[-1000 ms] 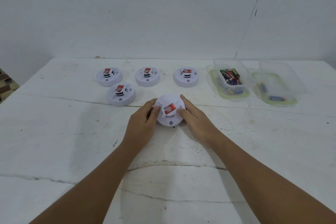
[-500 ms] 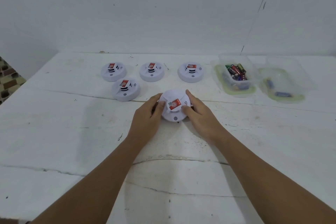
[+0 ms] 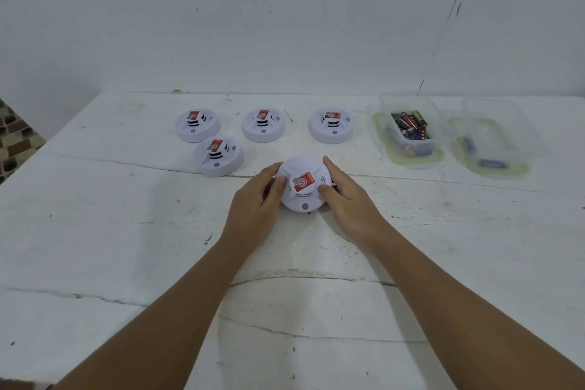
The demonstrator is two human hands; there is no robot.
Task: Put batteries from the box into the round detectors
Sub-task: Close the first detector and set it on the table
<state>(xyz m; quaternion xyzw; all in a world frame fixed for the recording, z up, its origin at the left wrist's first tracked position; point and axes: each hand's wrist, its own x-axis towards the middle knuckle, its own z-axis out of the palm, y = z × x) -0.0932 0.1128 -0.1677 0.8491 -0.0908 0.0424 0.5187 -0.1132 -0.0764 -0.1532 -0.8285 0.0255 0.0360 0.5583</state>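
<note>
A round white detector (image 3: 304, 184) with a red label on its raised centre is being held from both sides near the middle of the white worktop (image 3: 95, 231). It is being gripped on its left rim by the left hand (image 3: 256, 204), whose fingers are curled round the far side and whose thumb is being pressed against the raised centre. It is being gripped on its right rim by the right hand (image 3: 345, 196), with the fingers wrapped behind and the thumb laid on the near front. Whether the detector is being lifted or is resting on the worktop cannot be told.

Four more detectors are being left untouched toward the far edge of the worktop. Three are being kept in a row along that edge: a left one (image 3: 197, 125), a middle one (image 3: 263, 125) and a right one (image 3: 331, 125). A fourth (image 3: 218, 156) is being kept just in front of the left one, near the held detector but apart from it.

Toward the far right corner, a clear plastic box (image 3: 408, 128) is being used to hold a heap of batteries (image 3: 410, 125). Just beside it, on its right, a second clear container (image 3: 493, 142) is being used to hold what appear to be two loose batteries (image 3: 489, 163).
</note>
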